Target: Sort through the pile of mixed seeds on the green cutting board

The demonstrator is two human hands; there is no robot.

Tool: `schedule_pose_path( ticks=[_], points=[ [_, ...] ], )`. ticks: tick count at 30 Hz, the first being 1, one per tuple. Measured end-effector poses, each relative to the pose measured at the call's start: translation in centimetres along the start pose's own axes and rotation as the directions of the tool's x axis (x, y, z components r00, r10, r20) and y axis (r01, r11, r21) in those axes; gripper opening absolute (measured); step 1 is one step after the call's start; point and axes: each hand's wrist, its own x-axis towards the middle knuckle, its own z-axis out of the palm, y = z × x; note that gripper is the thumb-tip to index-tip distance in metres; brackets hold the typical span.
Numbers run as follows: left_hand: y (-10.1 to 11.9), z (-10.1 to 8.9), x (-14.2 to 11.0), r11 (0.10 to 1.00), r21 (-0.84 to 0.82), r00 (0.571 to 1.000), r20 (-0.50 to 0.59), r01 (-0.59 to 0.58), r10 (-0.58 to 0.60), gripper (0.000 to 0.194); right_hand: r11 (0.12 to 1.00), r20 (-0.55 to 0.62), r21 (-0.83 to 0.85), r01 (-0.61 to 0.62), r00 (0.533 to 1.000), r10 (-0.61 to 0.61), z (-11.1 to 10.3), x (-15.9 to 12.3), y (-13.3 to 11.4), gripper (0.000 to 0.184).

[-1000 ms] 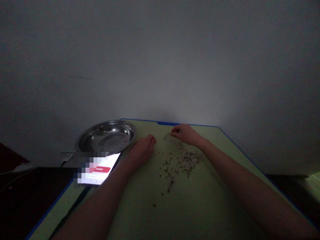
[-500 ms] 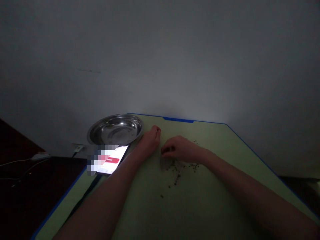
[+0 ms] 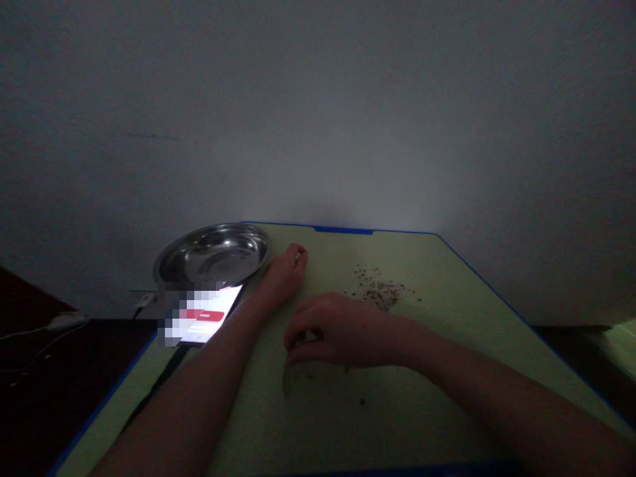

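Note:
My left hand (image 3: pixel 285 275) rests on the pale green table, fingers curled closed beside the steel basin (image 3: pixel 166 255); whatever lies inside them is hidden. Nearer to me, my right hand (image 3: pixel 340 331) is closed in a pinch pointing left and down. A faint, thin, see-through shape shows under its fingertips, too dim to name. Behind the right wrist lies a scattered heap of small dark grains (image 3: pixel 382 293), partly covered by the hand. A few loose dark grains (image 3: pixel 362 401) lie closer to me, below the right hand.
A phone (image 3: pixel 206 321) with a lit screen lies by my left forearm, in front of the basin. A dark strap (image 3: pixel 159 391) runs from it along the table (image 3: pixel 298 424). Cables (image 3: pixel 67 321) trail at the far left. A grey wall (image 3: pixel 318 132) stands behind the blue-edged table.
My right hand has moved left and toward me, uncovering more of the grain heap behind it. My left hand stays by the basin. The whole view has shifted slightly.

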Motion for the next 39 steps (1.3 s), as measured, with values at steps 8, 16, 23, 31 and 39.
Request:
schedule_pose_path(
  ticks=[8,16,23,31,39],
  points=[
    [0.1,-0.1,-0.1,0.999,-0.029,1.0,0.011,-0.015,0.015,0.03,0.996,0.129,-0.061,-0.062,0.989,0.07,0.3,-1.7,1.0,0.016],
    [-0.2,0.1,-0.1,0.999,-0.01,0.999,-0.006,-0.046,0.046,0.032,0.957,-0.13,0.025,-0.289,0.948,0.29,-2.7,-6.9,1.9,0.014],
    [0.6,-0.5,-0.3,1.0,0.014,1.0,0.025,0.001,-0.002,0.032,0.875,-0.275,0.011,-0.483,0.84,0.467,-3.0,-9.1,2.8,0.02],
    [0.5,-0.2,0.2,0.999,0.034,0.999,0.024,0.041,-0.042,0.033,0.832,-0.2,0.016,-0.554,0.814,0.546,-4.6,-12.9,5.3,0.024],
    [1.0,-0.3,0.1,0.995,0.059,0.996,0.026,0.079,-0.081,0.035,0.68,0.039,0.037,-0.732,0.681,0.731,-6.7,-16.6,7.1,0.029]
  ],
)
